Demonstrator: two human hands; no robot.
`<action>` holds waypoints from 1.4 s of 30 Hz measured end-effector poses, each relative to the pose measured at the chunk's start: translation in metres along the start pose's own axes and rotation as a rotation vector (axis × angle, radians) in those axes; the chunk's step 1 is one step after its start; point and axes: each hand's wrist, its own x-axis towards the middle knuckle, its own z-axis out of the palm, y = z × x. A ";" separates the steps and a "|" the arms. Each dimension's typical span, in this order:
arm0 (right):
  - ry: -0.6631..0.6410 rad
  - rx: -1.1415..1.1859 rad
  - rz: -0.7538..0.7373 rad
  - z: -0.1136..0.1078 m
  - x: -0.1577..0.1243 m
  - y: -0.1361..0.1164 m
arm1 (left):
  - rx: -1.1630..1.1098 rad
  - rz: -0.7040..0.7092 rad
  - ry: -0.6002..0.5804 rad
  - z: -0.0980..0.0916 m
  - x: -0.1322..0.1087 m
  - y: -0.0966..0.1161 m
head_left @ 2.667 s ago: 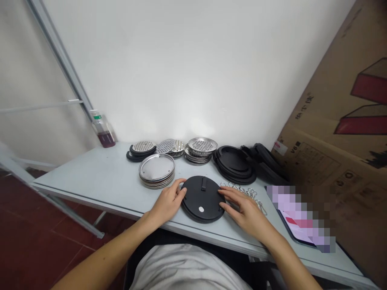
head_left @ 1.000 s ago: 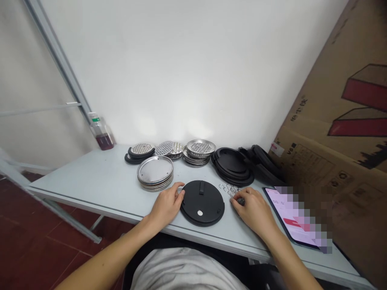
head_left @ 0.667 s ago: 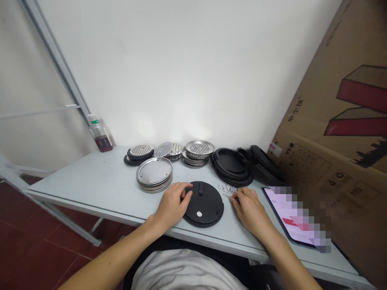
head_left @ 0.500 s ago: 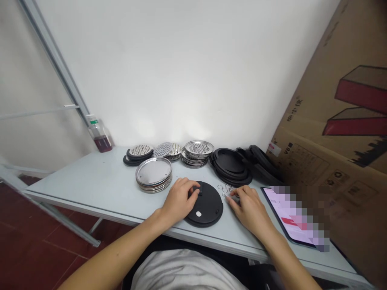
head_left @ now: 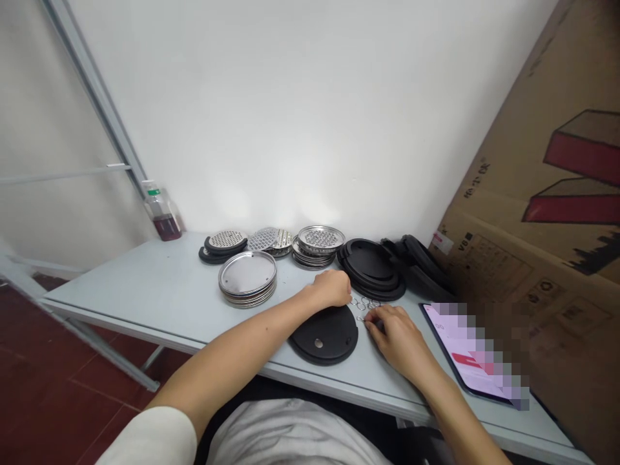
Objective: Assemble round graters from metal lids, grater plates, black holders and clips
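Note:
A round black disc [head_left: 324, 336] with a small silver spot lies flat at the table's front edge. My left hand [head_left: 333, 288] is curled above the disc's far edge, beside a cluster of small metal rings [head_left: 361, 306]. Its fingertips are turned away, so what they hold, if anything, is hidden. To the right of the disc, my right hand [head_left: 393, 326] rests low on the table, thumb and forefinger pinched on a small metal ring [head_left: 360, 318].
Behind are a stack of metal plates [head_left: 248, 274], perforated grater discs [head_left: 321, 239] and black round pieces [head_left: 371, 265]. A phone [head_left: 465, 349] lies at right beside a large cardboard box [head_left: 547, 271]. A bottle of dark liquid [head_left: 165, 219] stands far left.
My left hand has left the disc's black tab and moved away from me and right, toward the rings. My right hand stays almost in place with its ring.

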 end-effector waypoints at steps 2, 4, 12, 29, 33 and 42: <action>-0.016 0.004 -0.008 -0.001 0.001 0.000 | -0.007 -0.024 -0.032 0.001 0.005 0.001; -0.037 -0.004 -0.016 -0.002 0.002 -0.001 | -0.012 -0.030 -0.060 0.001 0.008 0.002; -0.143 -0.038 -0.069 -0.004 0.010 -0.006 | -0.023 -0.015 -0.127 0.000 0.019 0.002; -0.201 0.132 -0.096 -0.017 0.030 -0.012 | -0.338 0.145 0.171 -0.012 -0.079 -0.049; -0.188 0.164 -0.072 -0.024 0.025 0.003 | -0.429 0.170 0.267 -0.004 -0.116 -0.070; -0.170 0.146 -0.043 -0.024 0.018 0.008 | -0.337 0.278 0.399 0.010 -0.112 -0.081</action>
